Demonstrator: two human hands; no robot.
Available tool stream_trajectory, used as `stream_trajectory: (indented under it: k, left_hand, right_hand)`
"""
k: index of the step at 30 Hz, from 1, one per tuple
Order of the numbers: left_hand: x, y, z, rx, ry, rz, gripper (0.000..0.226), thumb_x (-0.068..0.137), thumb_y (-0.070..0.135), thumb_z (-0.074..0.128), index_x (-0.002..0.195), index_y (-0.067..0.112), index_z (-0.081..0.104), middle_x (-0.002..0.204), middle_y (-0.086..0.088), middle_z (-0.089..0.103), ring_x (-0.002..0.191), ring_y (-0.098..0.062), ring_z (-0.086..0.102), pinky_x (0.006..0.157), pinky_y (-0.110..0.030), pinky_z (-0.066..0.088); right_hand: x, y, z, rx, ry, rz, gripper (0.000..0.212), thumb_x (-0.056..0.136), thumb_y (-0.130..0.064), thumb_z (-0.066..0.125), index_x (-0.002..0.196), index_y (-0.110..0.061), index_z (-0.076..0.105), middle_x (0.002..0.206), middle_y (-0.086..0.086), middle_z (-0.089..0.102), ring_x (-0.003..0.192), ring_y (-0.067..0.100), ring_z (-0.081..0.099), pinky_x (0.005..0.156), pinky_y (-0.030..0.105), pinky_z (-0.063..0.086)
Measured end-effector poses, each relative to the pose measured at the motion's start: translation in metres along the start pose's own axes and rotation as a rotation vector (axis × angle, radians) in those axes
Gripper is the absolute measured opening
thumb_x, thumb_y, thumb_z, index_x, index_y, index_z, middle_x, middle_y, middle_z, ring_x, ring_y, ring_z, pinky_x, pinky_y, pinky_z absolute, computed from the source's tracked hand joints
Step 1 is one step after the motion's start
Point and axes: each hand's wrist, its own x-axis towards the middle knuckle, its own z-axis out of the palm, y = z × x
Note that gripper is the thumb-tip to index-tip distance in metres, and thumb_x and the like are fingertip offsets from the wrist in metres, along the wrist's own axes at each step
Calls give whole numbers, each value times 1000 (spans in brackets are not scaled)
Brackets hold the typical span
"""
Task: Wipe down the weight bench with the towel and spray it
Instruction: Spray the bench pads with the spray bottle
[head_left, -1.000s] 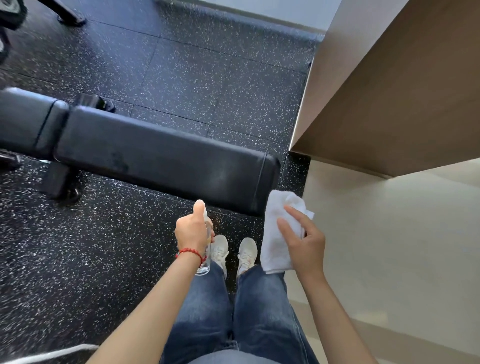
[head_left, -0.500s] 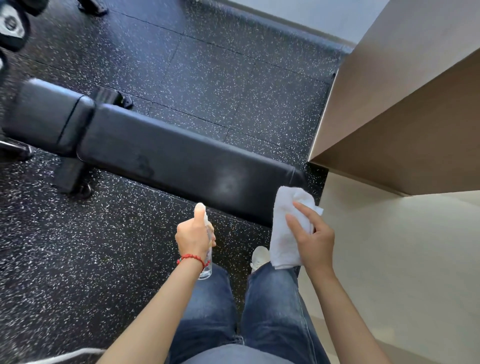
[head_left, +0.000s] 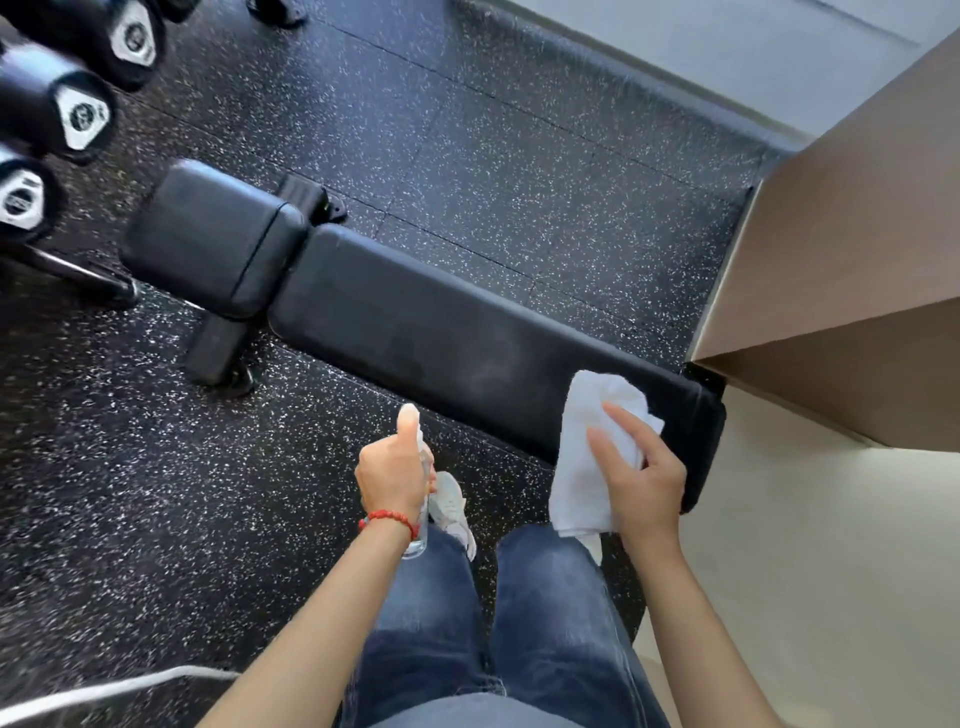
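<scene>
Standing at the near end of the bench (head_left: 415, 317), we have both tools in hand and the pad within reach. Our left hand (head_left: 392, 475) is wrapped round the spray bottle (head_left: 420, 535), thumb up on its top, the clear body showing below the wrist with its red bracelet (head_left: 390, 518). Our right hand (head_left: 641, 480) grips the towel (head_left: 576, 467), bunched, with its upper edge over the pad's near end; whether cloth actually touches the vinyl we cannot tell from this angle.

We judge the step in hand to be the first spray or first wipe, since the pad shows only a dull sheen and no clear wet streaks. To do it well, we would point the nozzle at the long pad and not at the floor (head_left: 519, 156), mist lightly along its length, then lay the towel flat instead of balled so more cloth meets the surface. Long overlapping strokes from the near end toward the seat pad (head_left: 218, 239) should cover everything, including the seam between the two pads and the side edges. We should keep the spray off the wooden cabinet (head_left: 841, 234) just beside the bench end.

As for writing, the dumbbells (head_left: 83, 117) at upper left carry pale plates with round marks, but the lettering is too blurred to read. The bottle and towel show no label we can make out.
</scene>
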Motion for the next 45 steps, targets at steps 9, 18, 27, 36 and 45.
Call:
stream_trajectory:
  k: [9, 18, 27, 36, 45]
  left_hand:
    - [49, 16, -46, -209, 64, -84, 58, 63, 59, 44, 35, 9, 54, 34, -7, 50, 32, -22, 46, 40, -25, 39]
    - [91, 45, -70, -289, 179, -133, 59, 63, 61, 43, 36, 10, 54, 40, -10, 53, 41, -26, 52, 52, -33, 46]
    - [139, 89, -103, -448, 346, -171, 55, 79, 49, 51, 44, 6, 50, 36, -5, 48, 35, -21, 45, 35, -23, 39]
    - [183, 126, -132, -522, 463, -202, 53, 85, 36, 47, 53, -5, 55, 35, -6, 46, 31, -19, 43, 32, -17, 35]
    - [236, 143, -177, -521, 479, -219, 59, 85, 48, 49, 45, 4, 53, 34, -2, 49, 33, -18, 49, 38, -20, 40]
  right_hand:
    - [9, -31, 76, -42, -140, -36, 33, 79, -13, 72, 91, -43, 63, 99, -26, 61, 94, -16, 55, 81, 3, 41]
    - [46, -63, 138, -72, -250, -91, 30, 80, -10, 71, 101, -30, 64, 99, -15, 62, 86, -25, 51, 71, -4, 35]
    - [86, -115, 215, -139, -417, -137, 28, 79, -14, 71, 98, -34, 65, 100, -12, 64, 87, -14, 53, 71, -5, 34]
    - [101, -159, 294, -198, -600, -241, 25, 80, -14, 71, 102, -25, 67, 95, -20, 62, 87, -20, 52, 76, -5, 33]
    - [96, -180, 360, -270, -628, -284, 26, 80, -15, 71, 103, -25, 67, 98, -19, 63, 91, -14, 53, 78, -3, 34]
